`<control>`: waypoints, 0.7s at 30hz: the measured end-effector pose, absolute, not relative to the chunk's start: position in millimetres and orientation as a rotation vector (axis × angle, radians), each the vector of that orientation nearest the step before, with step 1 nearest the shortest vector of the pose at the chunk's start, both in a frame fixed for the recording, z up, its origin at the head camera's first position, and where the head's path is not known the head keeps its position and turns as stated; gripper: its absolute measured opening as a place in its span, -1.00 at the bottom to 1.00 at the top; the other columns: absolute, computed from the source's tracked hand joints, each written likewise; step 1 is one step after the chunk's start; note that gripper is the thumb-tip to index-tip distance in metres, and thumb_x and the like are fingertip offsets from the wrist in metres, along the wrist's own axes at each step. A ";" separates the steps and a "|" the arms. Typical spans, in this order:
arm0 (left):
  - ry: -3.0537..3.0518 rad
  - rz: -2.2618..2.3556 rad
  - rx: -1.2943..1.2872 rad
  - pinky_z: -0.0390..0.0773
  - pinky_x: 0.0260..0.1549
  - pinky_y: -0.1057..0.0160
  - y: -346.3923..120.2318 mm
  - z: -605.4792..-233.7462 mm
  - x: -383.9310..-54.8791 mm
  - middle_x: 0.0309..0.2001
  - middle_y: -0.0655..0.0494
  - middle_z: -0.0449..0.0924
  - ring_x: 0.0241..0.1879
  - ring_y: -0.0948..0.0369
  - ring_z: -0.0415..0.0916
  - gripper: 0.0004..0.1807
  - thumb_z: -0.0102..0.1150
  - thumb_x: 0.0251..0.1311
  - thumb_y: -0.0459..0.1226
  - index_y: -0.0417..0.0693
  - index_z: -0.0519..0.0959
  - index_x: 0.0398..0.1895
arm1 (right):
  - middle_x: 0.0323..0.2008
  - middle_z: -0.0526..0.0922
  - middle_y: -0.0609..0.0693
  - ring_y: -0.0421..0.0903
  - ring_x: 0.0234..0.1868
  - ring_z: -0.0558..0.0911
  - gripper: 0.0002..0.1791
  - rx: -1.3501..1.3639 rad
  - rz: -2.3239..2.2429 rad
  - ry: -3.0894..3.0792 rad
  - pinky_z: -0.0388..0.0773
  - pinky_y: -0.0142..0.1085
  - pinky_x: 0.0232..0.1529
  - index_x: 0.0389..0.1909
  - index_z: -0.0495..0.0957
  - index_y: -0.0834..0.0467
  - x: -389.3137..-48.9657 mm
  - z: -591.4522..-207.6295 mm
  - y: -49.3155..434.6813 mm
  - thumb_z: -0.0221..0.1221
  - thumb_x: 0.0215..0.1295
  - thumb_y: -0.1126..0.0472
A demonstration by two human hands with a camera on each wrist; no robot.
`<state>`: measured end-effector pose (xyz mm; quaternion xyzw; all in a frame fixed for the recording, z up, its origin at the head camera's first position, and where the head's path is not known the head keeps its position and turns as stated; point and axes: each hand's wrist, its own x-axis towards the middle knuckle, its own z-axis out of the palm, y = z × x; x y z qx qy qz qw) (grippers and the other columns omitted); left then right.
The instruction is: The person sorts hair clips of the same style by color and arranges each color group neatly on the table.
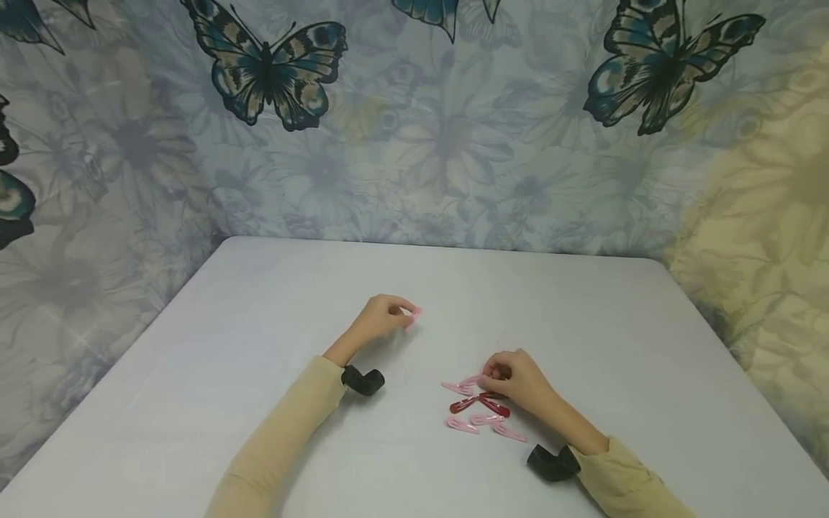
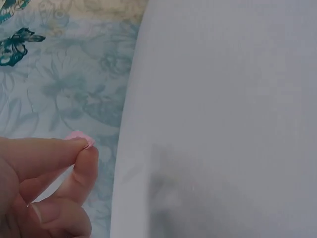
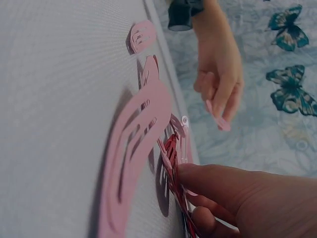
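Observation:
My left hand (image 1: 378, 316) is raised over the far middle of the table, pinching a pink snap hair clip (image 2: 78, 135) between thumb and fingertip. Most of that clip is hidden by the fingers. Lower and to the right, my right hand (image 1: 526, 385) reaches into a group of hair clips, its thumb and fingers curled round a pink hair clip (image 3: 184, 144). Red hair clips (image 1: 463, 405) lie right at those fingertips, crossing one another. Nearer me are more pink hair clips (image 1: 462, 424), with slotted, teardrop-shaped bodies.
The clips lie on a white table (image 1: 194, 403) with rounded far corners. Behind it hangs a floral cloth (image 1: 440, 144) with large butterflies, also along both sides. Each wrist carries a black band-mounted piece (image 1: 363, 381) near the sleeve cuff.

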<state>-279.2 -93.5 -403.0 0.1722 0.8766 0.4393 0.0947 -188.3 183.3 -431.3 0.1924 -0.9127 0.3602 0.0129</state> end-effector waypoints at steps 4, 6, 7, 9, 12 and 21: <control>2.618 1.237 0.416 0.43 -0.42 0.36 -115.4 -398.2 -295.1 -0.31 -0.10 0.76 -0.36 0.25 0.55 -0.68 0.23 0.23 -0.24 -0.19 0.65 0.01 | -0.62 0.41 -0.15 -0.36 -0.52 0.29 -0.87 0.594 1.142 -2.851 0.26 -0.48 -0.47 -0.52 0.59 0.18 -189.1 -431.2 184.1 0.36 0.10 0.31; 2.640 1.201 0.375 0.46 -0.32 0.33 -126.3 -394.4 -301.1 -0.29 -0.10 0.76 -0.25 0.17 0.62 -0.67 0.23 0.23 -0.24 -0.20 0.64 0.02 | -0.62 0.41 -0.15 -0.35 -0.51 0.30 -0.88 0.591 1.139 -2.859 0.26 -0.48 -0.45 -0.52 0.59 0.18 -190.3 -430.5 182.3 0.36 0.09 0.32; 2.655 1.185 0.353 0.47 -0.29 0.31 -131.5 -392.6 -303.7 -0.29 -0.09 0.76 -0.22 0.13 0.63 -0.67 0.23 0.23 -0.24 -0.20 0.64 0.02 | -0.62 0.41 -0.15 -0.33 -0.49 0.30 -0.87 0.585 1.138 -2.861 0.26 -0.47 -0.43 -0.52 0.59 0.18 -189.9 -430.6 180.9 0.36 0.10 0.31; 2.683 1.166 0.315 0.49 -0.21 0.27 -140.7 -387.6 -307.3 -0.29 -0.08 0.76 -0.16 0.08 0.64 -0.66 0.22 0.24 -0.24 -0.21 0.63 0.03 | -0.61 0.41 -0.16 -0.29 -0.45 0.30 -0.86 0.567 1.119 -2.869 0.23 -0.44 -0.36 -0.54 0.58 0.15 -189.4 -430.6 178.5 0.36 0.10 0.30; 2.689 1.176 0.280 0.48 -0.20 0.26 -153.6 -383.3 -312.3 -0.32 -0.07 0.76 -0.18 0.08 0.62 -0.65 0.20 0.24 -0.24 -0.22 0.62 0.04 | -0.61 0.40 -0.17 -0.24 -0.40 0.28 -0.83 0.537 1.092 -2.879 0.19 -0.39 -0.28 -0.57 0.55 0.11 -188.7 -430.6 177.0 0.36 0.09 0.29; 2.640 1.288 0.227 0.37 -0.46 0.37 -197.3 -392.4 -319.2 -0.51 0.25 0.67 -0.53 0.30 0.34 -0.61 0.16 0.24 -0.24 -0.29 0.58 0.07 | -0.62 0.41 -0.18 -0.27 -0.43 0.29 -0.82 0.596 1.074 -2.864 0.21 -0.39 -0.29 -0.58 0.55 0.10 -187.8 -431.5 181.4 0.35 0.09 0.30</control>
